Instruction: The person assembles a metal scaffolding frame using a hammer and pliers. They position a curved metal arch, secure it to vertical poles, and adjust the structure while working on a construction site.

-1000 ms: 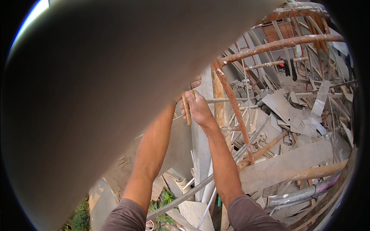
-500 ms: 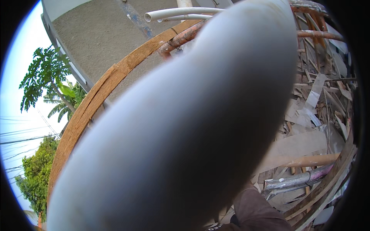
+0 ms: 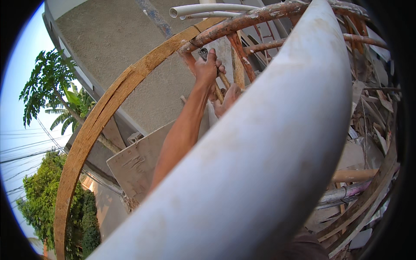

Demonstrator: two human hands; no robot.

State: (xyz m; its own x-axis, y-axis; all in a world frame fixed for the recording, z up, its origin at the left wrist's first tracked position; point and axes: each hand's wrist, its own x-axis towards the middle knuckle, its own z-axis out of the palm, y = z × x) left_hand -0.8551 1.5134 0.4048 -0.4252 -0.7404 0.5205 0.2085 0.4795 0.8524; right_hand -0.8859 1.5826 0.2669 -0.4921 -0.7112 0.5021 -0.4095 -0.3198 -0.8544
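Observation:
A large whitish pipe [image 3: 277,143], close and blurred, crosses diagonally and hides my right forearm and part of my left. Beyond it, my left hand [image 3: 207,71] is closed around tan, ribbed rope-like or rod-like lengths [image 3: 223,80], thumb up. A dark metal piece [image 3: 203,53] shows at its upper end; I cannot tell its kind. My right hand [image 3: 228,100], partly behind the pipe, is closed on the lower end of the tan lengths. Both hands are just below the joint of a wooden beam [image 3: 125,82] and a rusty, paint-spotted metal pole [image 3: 251,21].
Thin white pipes [image 3: 208,8] stick out above. A flat board [image 3: 138,158] leans below my left arm, beside a rough grey wall [image 3: 112,39]. Scrap wood and debris [image 3: 377,117] lie at right. Trees [image 3: 47,186] and overhead cables [image 3: 30,158] are at left.
The whitish pipe has shifted right and down in view, uncovering both hands, my left forearm, the rusty pole and the leaning board.

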